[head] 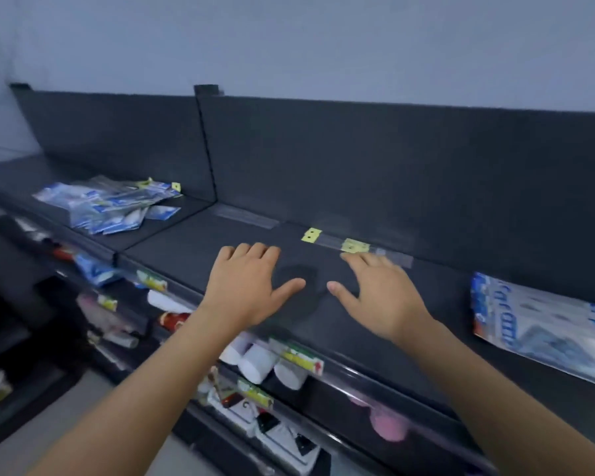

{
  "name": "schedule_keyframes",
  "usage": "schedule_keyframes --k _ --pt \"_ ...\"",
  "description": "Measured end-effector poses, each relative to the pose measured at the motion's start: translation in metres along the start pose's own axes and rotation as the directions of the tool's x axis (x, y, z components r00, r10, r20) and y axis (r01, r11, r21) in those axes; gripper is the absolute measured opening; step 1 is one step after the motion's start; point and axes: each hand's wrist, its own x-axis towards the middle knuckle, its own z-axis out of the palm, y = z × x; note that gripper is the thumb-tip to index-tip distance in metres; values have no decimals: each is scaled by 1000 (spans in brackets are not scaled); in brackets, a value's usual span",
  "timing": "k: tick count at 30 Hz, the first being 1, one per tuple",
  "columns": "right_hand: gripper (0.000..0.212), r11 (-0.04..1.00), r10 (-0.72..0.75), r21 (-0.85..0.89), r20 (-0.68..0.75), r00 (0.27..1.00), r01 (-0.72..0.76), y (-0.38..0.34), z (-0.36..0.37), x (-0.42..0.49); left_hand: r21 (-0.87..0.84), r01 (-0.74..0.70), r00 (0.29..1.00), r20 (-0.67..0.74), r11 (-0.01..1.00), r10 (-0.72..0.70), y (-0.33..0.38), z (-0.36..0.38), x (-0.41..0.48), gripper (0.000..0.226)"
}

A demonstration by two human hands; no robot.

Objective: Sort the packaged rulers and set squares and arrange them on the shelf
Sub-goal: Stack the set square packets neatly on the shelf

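Showing clear ruler packets [353, 246] with yellow header tags, laid flat and end to end on the dark shelf [172, 242], close along the back panel [358, 159]. Positioned at 12 o'clock from the right hand [382, 297], with the fingertips just short of the nearer yellow tag; contact not determinable owing to blur. Lying further along the same rear line, at 11 o'clock from the hands, one more clear packet [246, 216] without a visible tag.

Right hand: palm down, fingers straight and spread wide, holding nothing. Left hand [248, 280]: at 9 o'clock from the right one, palm down over bare shelf, fingers straight and close together, thumb pointing toward 3 o'clock, holding nothing. Not possible to tell whether either palm rests on the shelf surface.

At 10 o'clock, beyond the upright divider [205, 149], in the neighbouring bay: loose pile of blue-and-white packets [107, 206], overlapping at mixed angles. At 3 o'clock, flat near the front edge and cut off by the frame: large blue-and-white packet [547, 331].

At 6 o'clock, below the shelf front: lower tiers carrying white rolls [255, 364], a pink item [389, 424] behind a clear rail, and price labels [301, 359] on the rail. At 12 o'clock, above the back panel: pale wall [289, 46].
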Motion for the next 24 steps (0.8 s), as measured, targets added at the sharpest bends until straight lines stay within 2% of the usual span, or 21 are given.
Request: schedule_keyframes --k 7,11,15,19,24 --pt "62 984 -160 76 -41 986 163 -198 51 87 51 240 969 46 970 -242 -207 20 -60 95" --pt "63 970 -215 114 -28 976 217 -281 71 128 64 328 942 58 943 -331 -296 27 -78 87" --pt "63 964 -238 120 -14 971 238 -335 88 173 123 385 920 34 915 -391 -365 38 -76 101" --pt "61 959 -251 139 3 968 248 -373 116 226 85 417 902 78 905 -424 -421 64 -54 86" --pt "60 959 -228 182 49 973 215 -413 163 313 113 414 898 112 903 -425 -499 105 -6 82"
